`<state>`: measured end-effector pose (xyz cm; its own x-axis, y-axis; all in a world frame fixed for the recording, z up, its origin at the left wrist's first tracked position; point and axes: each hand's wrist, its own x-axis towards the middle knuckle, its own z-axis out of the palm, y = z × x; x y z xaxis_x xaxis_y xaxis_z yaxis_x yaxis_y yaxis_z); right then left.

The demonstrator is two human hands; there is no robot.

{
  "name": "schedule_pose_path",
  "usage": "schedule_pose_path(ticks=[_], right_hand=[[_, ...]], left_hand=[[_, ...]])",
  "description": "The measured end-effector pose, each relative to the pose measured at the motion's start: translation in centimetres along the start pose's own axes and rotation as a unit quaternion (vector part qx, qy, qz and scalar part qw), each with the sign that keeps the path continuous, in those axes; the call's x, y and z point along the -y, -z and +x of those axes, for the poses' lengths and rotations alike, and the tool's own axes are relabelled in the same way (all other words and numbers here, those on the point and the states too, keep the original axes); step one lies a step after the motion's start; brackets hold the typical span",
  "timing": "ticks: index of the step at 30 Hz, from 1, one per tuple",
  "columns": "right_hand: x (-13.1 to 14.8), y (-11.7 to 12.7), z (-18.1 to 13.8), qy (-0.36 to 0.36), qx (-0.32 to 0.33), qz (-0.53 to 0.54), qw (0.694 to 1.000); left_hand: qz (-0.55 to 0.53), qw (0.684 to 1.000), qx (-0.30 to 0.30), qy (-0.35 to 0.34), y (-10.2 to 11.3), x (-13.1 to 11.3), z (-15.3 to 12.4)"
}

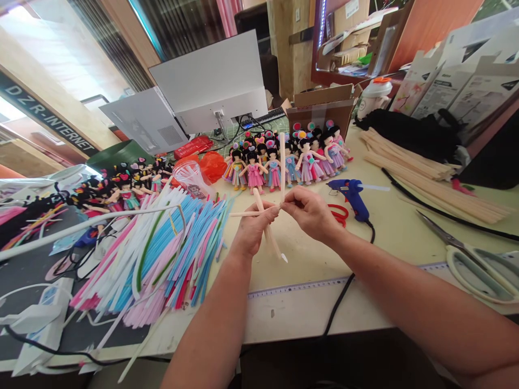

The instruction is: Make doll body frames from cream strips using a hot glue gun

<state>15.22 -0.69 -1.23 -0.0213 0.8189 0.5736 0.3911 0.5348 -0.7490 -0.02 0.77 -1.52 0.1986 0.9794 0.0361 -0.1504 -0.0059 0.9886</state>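
At the left side of the tabletop [397, 237] a pile of coloured strips [162, 254] is lying spread like a fan. Just right of it the left hand [252, 231] is hovering above the near middle of the tabletop. Its grip is closed around the cream sticks [283, 162]: the fingers are wrapping a slanted one, whose lower end is pointing toward the near edge, while a second one is sticking out sideways to the left. To my judgement the person is joining these sticks at one crossing point, like a small frame.

The right hand [310, 213] is meeting the left one there. Its grip is pinched together on the crossing with thumb and forefinger. A third stick is standing upright from this pinch, in front of the row of dolls [254, 175] at the far edge.

The sticks are looking thin, straight and pale; whether they are wood or wrapped wire I cannot tell. The next move is calling for a steady pinch, so that the three pieces are not sliding out of their angle.

Right of the hands a blue glue gun [352, 194] is resting on the tabletop, near them. A heap of long pale strips [425, 178] is lying toward the right edge.
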Motion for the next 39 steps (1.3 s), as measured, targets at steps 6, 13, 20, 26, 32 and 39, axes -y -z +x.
schedule_pose_path(ticks=[6,13,20,26,32,39], right_hand=[[-0.12,-0.08,0.03,-0.03,0.008,0.026,0.999],[-0.3,-0.03,0.16,-0.081,0.029,0.057,0.995],[-0.31,0.23,0.36,-0.149,0.063,0.085,0.983],[-0.34,0.12,0.42,-0.199,0.071,0.152,0.966],[-0.6,-0.21,0.35,-0.228,0.07,0.188,0.953],[-0.66,-0.27,0.31,-0.197,0.052,0.15,0.968]], left_hand=[[-0.008,1.0,-0.005,-0.003,0.0,-0.05,0.07],[0.024,0.998,-0.017,-0.047,0.56,0.13,0.31],[0.098,0.988,-0.019,-0.114,0.45,-0.15,0.03],[0.135,0.98,-0.015,-0.147,0.46,-0.11,-0.13],[0.158,0.974,-0.016,-0.164,0.14,-0.59,-0.45],[0.165,0.974,-0.03,-0.155,-0.26,-0.59,-0.62]])
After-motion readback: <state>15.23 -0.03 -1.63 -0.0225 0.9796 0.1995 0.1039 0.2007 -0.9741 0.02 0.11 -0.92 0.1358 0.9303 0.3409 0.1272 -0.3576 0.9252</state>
